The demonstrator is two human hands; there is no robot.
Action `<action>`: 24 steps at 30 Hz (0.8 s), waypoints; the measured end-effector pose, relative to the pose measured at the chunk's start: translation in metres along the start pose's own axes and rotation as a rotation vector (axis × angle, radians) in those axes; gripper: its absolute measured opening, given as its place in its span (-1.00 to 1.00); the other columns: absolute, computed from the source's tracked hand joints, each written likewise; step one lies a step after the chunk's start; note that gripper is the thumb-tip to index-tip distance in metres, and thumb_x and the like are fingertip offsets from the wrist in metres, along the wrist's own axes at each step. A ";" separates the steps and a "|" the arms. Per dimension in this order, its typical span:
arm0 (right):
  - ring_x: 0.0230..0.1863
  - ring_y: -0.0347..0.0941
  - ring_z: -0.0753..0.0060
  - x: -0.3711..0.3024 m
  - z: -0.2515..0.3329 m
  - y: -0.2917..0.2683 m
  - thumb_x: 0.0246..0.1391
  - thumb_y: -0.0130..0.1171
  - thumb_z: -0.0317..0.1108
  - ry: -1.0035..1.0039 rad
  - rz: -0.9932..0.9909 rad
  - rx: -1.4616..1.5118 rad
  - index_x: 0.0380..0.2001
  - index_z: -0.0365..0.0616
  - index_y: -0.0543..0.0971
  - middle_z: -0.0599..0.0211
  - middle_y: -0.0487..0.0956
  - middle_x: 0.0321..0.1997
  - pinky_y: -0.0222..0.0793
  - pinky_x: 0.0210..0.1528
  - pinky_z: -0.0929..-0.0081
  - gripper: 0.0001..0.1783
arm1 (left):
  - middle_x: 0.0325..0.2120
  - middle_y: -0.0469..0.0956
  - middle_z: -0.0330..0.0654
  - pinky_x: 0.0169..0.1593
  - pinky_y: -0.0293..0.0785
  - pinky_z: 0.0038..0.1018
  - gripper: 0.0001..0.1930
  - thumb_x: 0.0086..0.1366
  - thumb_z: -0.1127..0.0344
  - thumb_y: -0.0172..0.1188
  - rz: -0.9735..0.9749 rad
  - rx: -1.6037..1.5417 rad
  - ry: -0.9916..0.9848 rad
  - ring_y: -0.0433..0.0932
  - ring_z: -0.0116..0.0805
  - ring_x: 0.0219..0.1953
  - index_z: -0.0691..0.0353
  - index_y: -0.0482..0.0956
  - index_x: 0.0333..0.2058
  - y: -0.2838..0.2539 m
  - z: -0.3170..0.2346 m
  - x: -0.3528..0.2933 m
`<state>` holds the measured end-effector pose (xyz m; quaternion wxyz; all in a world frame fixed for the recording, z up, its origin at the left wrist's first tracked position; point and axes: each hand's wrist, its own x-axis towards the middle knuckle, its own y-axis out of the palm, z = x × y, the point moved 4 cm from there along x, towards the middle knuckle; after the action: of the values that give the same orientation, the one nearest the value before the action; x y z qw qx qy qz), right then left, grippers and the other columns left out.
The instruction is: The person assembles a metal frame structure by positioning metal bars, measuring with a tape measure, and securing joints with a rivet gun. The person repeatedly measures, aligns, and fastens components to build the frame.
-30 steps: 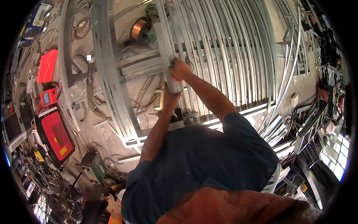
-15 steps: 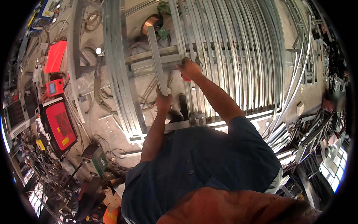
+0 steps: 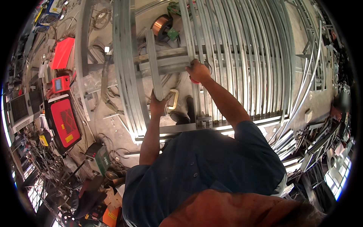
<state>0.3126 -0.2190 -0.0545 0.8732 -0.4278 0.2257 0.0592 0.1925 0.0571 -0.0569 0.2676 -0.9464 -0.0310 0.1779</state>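
A short square metal tube (image 3: 153, 62) is held lengthwise away from me, with my left hand (image 3: 157, 106) closed round its near end. Further forward and to the right, my right hand (image 3: 200, 72) is closed on the leftmost metal bar (image 3: 190, 36) of a row of long parallel bars. A red band circles my right wrist. Just right of my left hand is a yellowish C-shaped handle or clamp (image 3: 175, 99); what it belongs to is partly hidden. Crosswise beyond the tube runs a metal beam (image 3: 172, 67).
A spool of copper wire (image 3: 160, 25) lies at the far side. Long bars (image 3: 126, 75) stand to my left. Left of them are a red machine (image 3: 64, 117), a red device with a screen (image 3: 59, 84) and cables. Bars and scrap (image 3: 306, 147) are piled on the right.
The tube in my left hand has swung to a straighter line and shifted left, its near end lower. The yellowish C-shaped piece now shows. My right hand keeps its place on the bar.
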 end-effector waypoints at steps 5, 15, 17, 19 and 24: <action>-0.01 0.56 -0.21 -0.007 -0.002 -0.011 0.10 0.14 0.02 0.014 -0.021 0.013 -0.02 -0.18 0.43 -0.15 0.63 -0.09 0.47 0.05 -0.04 -0.46 | 0.01 0.57 0.05 0.05 0.51 -0.19 -0.16 -0.01 0.38 0.23 0.056 0.067 -0.021 0.59 0.01 0.04 0.14 0.21 0.33 -0.002 0.002 0.007; 0.08 0.54 -0.12 -0.020 0.006 -0.019 0.12 0.14 0.05 0.027 0.003 -0.004 0.02 -0.15 0.41 -0.09 0.57 0.05 0.43 0.09 -0.04 -0.44 | -0.11 0.59 0.16 0.01 0.51 -0.11 -0.17 -0.06 0.25 0.27 0.076 0.028 -0.051 0.60 0.14 -0.03 0.24 0.25 0.26 0.006 0.033 0.009; 0.07 0.55 -0.12 -0.015 -0.002 -0.015 0.10 0.15 0.04 0.009 -0.033 0.009 0.02 -0.16 0.43 -0.10 0.59 0.03 0.44 0.09 -0.03 -0.43 | -0.07 0.58 0.18 0.03 0.51 -0.11 -0.13 -0.06 0.21 0.31 0.078 0.032 -0.055 0.58 0.16 0.01 0.23 0.22 0.29 0.008 0.031 0.013; 0.05 0.56 -0.13 -0.015 -0.010 -0.006 0.08 0.17 0.04 -0.012 -0.059 0.045 0.02 -0.19 0.46 -0.11 0.61 -0.01 0.44 0.09 0.00 -0.42 | -0.04 0.57 0.21 0.04 0.51 -0.11 -0.07 -0.06 0.18 0.34 0.082 0.043 -0.068 0.57 0.17 0.04 0.23 0.17 0.32 0.007 0.032 0.010; -0.08 0.62 -0.05 -0.043 -0.028 0.001 0.03 0.24 0.07 -0.101 -0.166 0.212 0.06 -0.21 0.54 -0.10 0.66 -0.15 0.50 -0.01 0.10 -0.34 | -0.01 0.55 0.29 0.08 0.50 -0.09 0.01 -0.04 0.14 0.36 0.007 0.139 -0.086 0.56 0.21 0.04 0.23 0.06 0.37 -0.004 0.034 -0.003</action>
<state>0.2645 -0.2362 -0.0514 0.9257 -0.3467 0.1501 -0.0161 0.1783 0.0766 -0.0810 0.3306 -0.9171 -0.0267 0.2212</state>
